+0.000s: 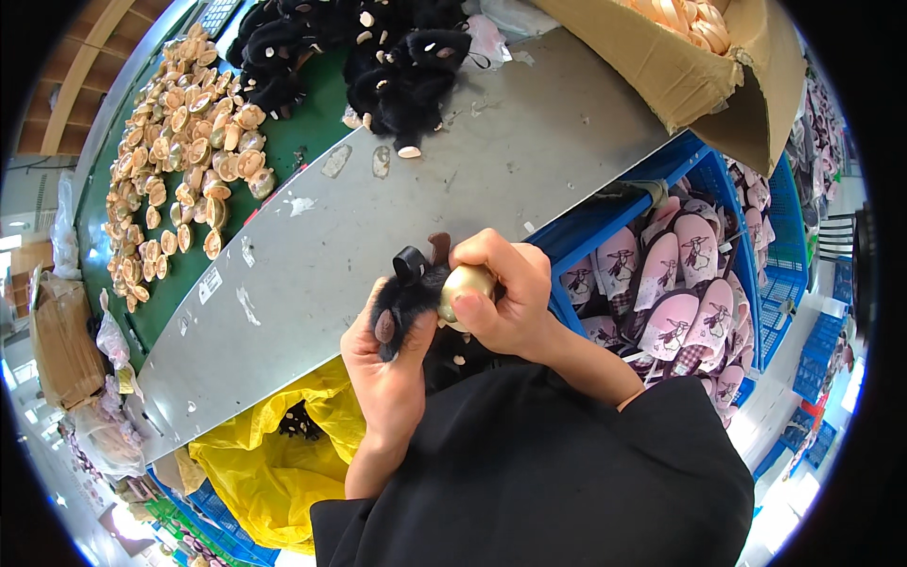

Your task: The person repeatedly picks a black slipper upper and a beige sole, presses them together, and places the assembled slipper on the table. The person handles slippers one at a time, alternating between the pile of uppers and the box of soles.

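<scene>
The left hand is closed around a black fur tuft, thumb and fingers wrapped about its lower part, just below the middle of the frame. The right hand is clamped on a small rounded gold-beige cap, pressing it against the side of the tuft; the two hands touch. The fur looks soft, light and easily squashed, so it is best gripped low at its base, while the cap looks hard, smooth and likely slippery, and calls for a firm pinch across its sides.

Behind the hands a grey table runs diagonally, mostly bare near them, which leaves open room up and to the left. At the top of the frame lies a pile of black fur pieces; at upper left, many beige caps are spread on a green surface. To the right a blue crate of pink slippers sits close to the right wrist. A yellow bag lies at lower left, a cardboard box at upper right.
</scene>
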The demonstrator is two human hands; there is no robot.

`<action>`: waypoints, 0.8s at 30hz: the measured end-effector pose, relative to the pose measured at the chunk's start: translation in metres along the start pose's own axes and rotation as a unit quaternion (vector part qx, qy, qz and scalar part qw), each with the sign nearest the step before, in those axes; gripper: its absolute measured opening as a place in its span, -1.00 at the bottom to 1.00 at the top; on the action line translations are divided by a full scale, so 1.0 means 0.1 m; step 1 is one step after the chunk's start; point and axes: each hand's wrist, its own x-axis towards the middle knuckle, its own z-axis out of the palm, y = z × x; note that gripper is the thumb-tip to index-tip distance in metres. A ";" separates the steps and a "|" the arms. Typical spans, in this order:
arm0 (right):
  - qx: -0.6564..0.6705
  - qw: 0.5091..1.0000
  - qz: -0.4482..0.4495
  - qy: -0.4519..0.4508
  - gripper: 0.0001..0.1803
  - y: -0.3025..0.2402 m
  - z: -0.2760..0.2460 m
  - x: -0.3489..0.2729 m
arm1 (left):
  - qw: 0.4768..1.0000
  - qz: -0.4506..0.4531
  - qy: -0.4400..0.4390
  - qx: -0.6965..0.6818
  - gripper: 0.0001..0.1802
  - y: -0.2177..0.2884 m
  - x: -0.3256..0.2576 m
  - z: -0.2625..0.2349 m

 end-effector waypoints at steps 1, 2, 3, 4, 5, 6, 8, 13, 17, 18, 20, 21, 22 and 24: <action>-0.022 1.000 -0.021 0.005 -0.59 0.00 -0.01 0.00 | 1.000 0.005 -0.005 0.015 -0.79 -0.01 0.00 -0.01; -0.043 0.998 -0.042 0.010 -0.59 0.00 -0.01 0.01 | 1.000 0.009 -0.005 0.020 -0.80 -0.02 0.01 -0.01; -0.032 0.999 -0.026 0.011 -0.59 -0.01 -0.01 0.01 | 1.000 0.012 -0.004 0.026 -0.80 -0.03 0.02 -0.02; -0.021 1.000 -0.010 0.013 -0.59 -0.02 -0.01 0.01 | 0.999 0.016 -0.003 0.031 -0.80 -0.04 0.03 -0.02; -0.011 1.000 0.006 0.014 -0.59 -0.03 -0.01 0.02 | 0.999 0.017 -0.003 0.026 -0.80 -0.06 0.03 -0.02; -0.024 1.000 -0.002 0.015 -0.59 -0.02 0.00 0.02 | 1.000 0.018 -0.004 0.022 -0.80 -0.08 0.03 -0.02; -0.049 0.998 -0.030 0.021 -0.59 -0.01 0.00 0.02 | 1.000 0.018 -0.007 0.016 -0.80 -0.10 0.02 -0.02; -0.108 0.990 -0.083 0.022 -0.59 -0.03 -0.01 0.04 | 0.999 0.027 0.033 -0.009 -0.82 -0.11 0.00 0.02; -0.179 0.974 -0.134 0.036 -0.58 -0.02 -0.01 0.09 | 0.998 0.036 0.043 -0.029 -0.85 -0.13 -0.01 0.06; -0.197 0.970 -0.141 0.034 -0.58 -0.03 -0.02 0.11 | 0.997 0.037 0.051 -0.041 -0.86 -0.14 -0.01 0.09; -0.219 0.960 -0.170 0.043 -0.58 -0.03 0.00 0.14 | 0.996 0.066 0.044 -0.047 -0.80 -0.22 0.00 0.04; -0.234 0.956 -0.174 0.037 -0.58 -0.03 0.00 0.15 | 0.994 0.085 0.049 -0.046 -0.82 -0.27 0.00 0.02; -0.250 0.951 -0.178 0.031 -0.58 -0.02 0.00 0.16 | 0.992 0.105 0.054 -0.045 -0.85 -0.28 0.00 0.03; -0.255 0.949 -0.183 0.026 -0.55 0.04 0.01 0.14 | 0.990 0.118 0.067 -0.027 -0.87 -0.27 0.01 0.04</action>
